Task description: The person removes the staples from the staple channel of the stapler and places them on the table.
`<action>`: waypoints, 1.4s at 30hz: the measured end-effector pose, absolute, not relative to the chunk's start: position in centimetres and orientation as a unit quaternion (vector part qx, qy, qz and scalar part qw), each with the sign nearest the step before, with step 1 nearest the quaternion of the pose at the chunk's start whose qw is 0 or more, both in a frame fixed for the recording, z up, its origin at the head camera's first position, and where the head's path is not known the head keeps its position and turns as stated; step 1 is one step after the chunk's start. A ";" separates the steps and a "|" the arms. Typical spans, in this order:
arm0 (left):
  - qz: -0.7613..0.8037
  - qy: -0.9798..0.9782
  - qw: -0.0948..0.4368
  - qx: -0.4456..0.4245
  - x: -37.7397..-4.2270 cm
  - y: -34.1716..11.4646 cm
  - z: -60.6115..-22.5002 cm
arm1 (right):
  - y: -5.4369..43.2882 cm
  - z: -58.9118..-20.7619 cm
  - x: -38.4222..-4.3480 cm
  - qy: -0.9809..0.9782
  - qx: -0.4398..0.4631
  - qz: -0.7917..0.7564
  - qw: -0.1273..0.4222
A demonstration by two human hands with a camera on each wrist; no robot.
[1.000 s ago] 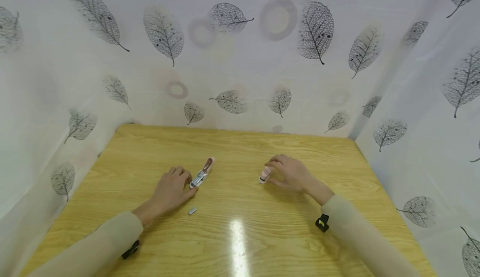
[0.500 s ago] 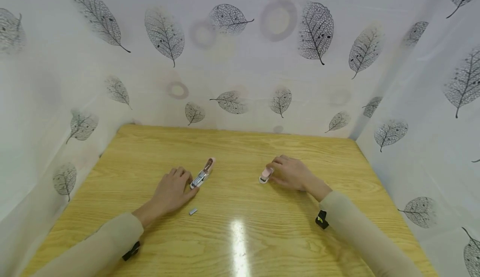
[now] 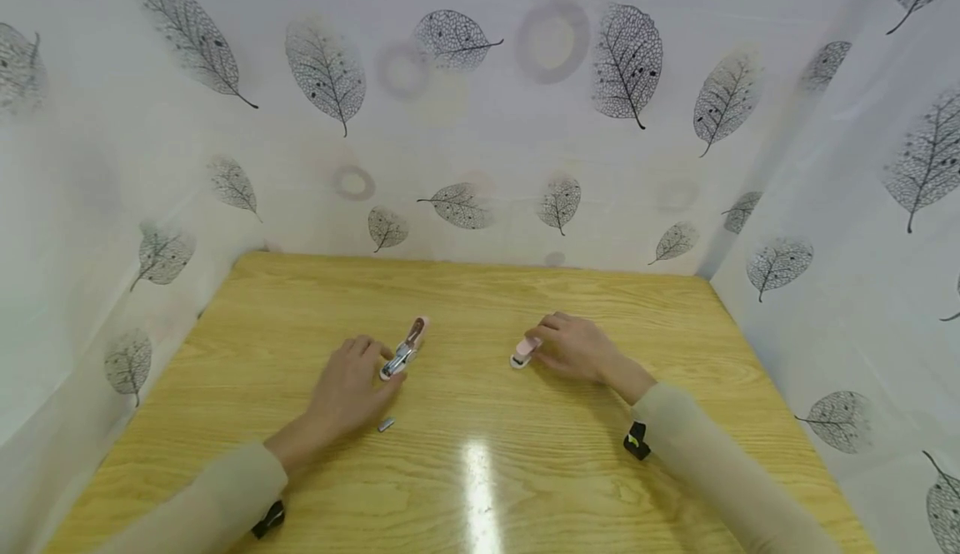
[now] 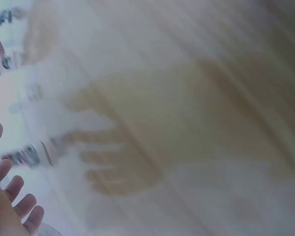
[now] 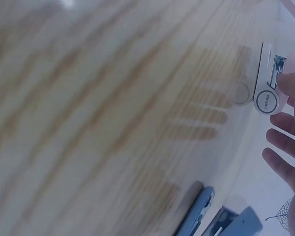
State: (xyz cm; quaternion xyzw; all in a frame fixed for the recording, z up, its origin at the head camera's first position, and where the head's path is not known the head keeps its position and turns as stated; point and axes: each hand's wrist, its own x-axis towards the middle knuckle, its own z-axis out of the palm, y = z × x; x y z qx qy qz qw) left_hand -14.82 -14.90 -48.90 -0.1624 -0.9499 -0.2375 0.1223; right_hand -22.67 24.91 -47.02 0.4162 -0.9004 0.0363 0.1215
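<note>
The stapler [image 3: 527, 346] in the right hand [image 3: 583, 349] is pink and white; the other stapler [image 3: 405, 351], beside the left hand [image 3: 354, 379], silver and pink. Beneath them, the table [image 3: 570, 471] is yellow wood-grain; beyond, the white curtain [image 3: 495, 137] has grey leaves [image 3: 628, 62].

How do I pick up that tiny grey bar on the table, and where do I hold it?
Probably pinch the grey bar across its middle, on the two long sides, coming from above: it's short, narrow and lies on the table with nothing over it. The left hand is nearer.
</note>
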 end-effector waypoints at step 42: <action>-0.156 -0.956 0.049 -0.242 -15.9 -4.6 -49.0 | 18.4 -47.0 -20.2 -0.884 0.455 0.054 0.095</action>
